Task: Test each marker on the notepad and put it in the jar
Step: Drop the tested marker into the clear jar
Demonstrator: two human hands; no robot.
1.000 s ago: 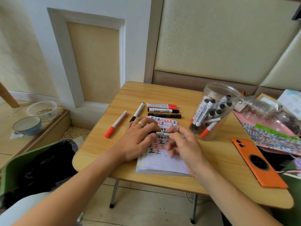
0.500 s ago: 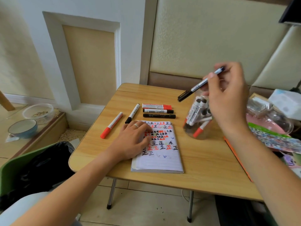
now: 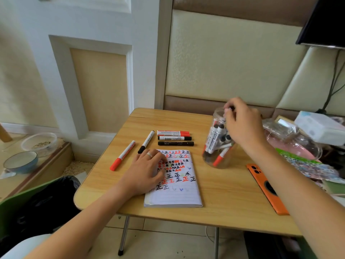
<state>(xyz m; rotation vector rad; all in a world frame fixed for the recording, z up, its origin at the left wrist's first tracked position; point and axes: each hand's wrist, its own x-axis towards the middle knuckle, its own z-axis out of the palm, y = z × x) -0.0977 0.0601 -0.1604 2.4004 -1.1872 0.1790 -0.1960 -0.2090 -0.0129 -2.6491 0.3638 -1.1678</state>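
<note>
My left hand (image 3: pixel 147 172) lies flat on the left side of the notepad (image 3: pixel 179 193), whose page is covered with red and black test marks. My right hand (image 3: pixel 242 126) is at the mouth of the clear plastic jar (image 3: pixel 210 157), fingertips pinched on the top end of a black marker, most of it hidden behind the hand. The jar holds several markers. Loose on the table lie a red marker (image 3: pixel 122 156), a white marker with a black cap (image 3: pixel 146 142) and three markers side by side (image 3: pixel 174 138).
An orange phone (image 3: pixel 267 189) lies face down at the table's right edge. Bags, a pink item and a white box (image 3: pixel 319 128) crowd the right side. On the floor at left stand a blue bowl (image 3: pixel 20 161), a clear container (image 3: pixel 39 143) and a black bag (image 3: pixel 46 204).
My right hand lifted the black marker off the notepad, swung it up and right, and has come down to the jar's mouth. My left hand stayed on the notepad.
</note>
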